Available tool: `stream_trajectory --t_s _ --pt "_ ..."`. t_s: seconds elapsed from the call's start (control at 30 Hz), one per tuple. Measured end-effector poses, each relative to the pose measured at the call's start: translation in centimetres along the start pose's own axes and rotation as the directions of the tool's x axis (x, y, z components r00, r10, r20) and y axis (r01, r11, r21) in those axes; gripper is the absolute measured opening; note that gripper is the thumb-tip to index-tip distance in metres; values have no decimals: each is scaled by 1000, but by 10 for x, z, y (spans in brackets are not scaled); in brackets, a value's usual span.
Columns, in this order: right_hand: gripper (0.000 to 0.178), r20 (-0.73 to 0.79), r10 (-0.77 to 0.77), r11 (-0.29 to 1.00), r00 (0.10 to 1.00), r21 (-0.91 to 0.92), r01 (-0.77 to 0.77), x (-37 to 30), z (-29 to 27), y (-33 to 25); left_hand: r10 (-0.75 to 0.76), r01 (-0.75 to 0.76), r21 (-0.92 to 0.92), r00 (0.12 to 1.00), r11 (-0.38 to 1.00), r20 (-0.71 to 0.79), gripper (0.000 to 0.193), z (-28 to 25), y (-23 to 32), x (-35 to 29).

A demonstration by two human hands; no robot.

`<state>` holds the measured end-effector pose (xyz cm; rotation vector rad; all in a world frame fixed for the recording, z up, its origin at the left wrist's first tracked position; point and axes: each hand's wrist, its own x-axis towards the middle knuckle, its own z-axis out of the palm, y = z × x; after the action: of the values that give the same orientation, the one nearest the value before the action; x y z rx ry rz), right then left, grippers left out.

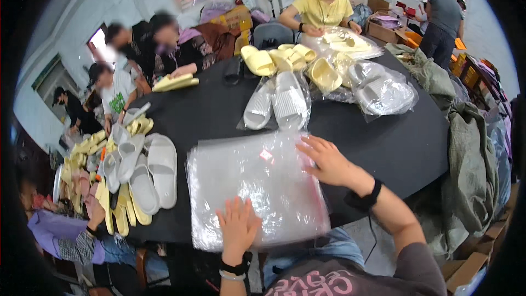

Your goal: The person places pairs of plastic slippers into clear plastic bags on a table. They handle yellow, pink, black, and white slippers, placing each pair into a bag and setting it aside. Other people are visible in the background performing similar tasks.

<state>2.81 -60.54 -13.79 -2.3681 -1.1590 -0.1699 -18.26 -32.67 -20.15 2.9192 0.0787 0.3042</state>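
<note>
A stack of clear plastic bags [219, 170] lies on the black table in front of me, close to its near edge. My left hand [239, 225] rests on the lower part of the stack, fingers spread. On the upper right edge of the bags is my right hand [329, 160], its fingers stretched out and apart. Neither hand grips anything. Just beyond the stack lie grey slippers [289, 101] in clear bags. Left of it, loose grey slippers [163, 170] are piled with yellow ones [125, 205].
Yellow slippers [258, 61] and a bagged grey pair [383, 90] lie toward the far side of the black table [208, 112]. A person in yellow [320, 11] handles bags across from me. Other people work at the left. Green sacks [474, 159] stand beyond the right edge.
</note>
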Motion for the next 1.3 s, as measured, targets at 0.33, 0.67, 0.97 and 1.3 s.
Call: stream_trajectory --t_s 0.33,0.67,0.97,1.3 --pt "57 -108 122 872 987 -463 -158 175 42 130 60 -54 68 994 996 -89 70 24 -2 1" --pt "30 -246 156 906 957 -350 -238 203 16 124 96 -63 172 978 983 -187 68 30 -9 -2" --pt "20 -364 204 941 909 329 -79 178 -92 88 43 -31 111 993 993 -110 72 21 -4 -3" --pt "19 -105 147 484 984 875 21 66 -53 -42 14 -11 23 993 1000 -121 69 16 -1 0"
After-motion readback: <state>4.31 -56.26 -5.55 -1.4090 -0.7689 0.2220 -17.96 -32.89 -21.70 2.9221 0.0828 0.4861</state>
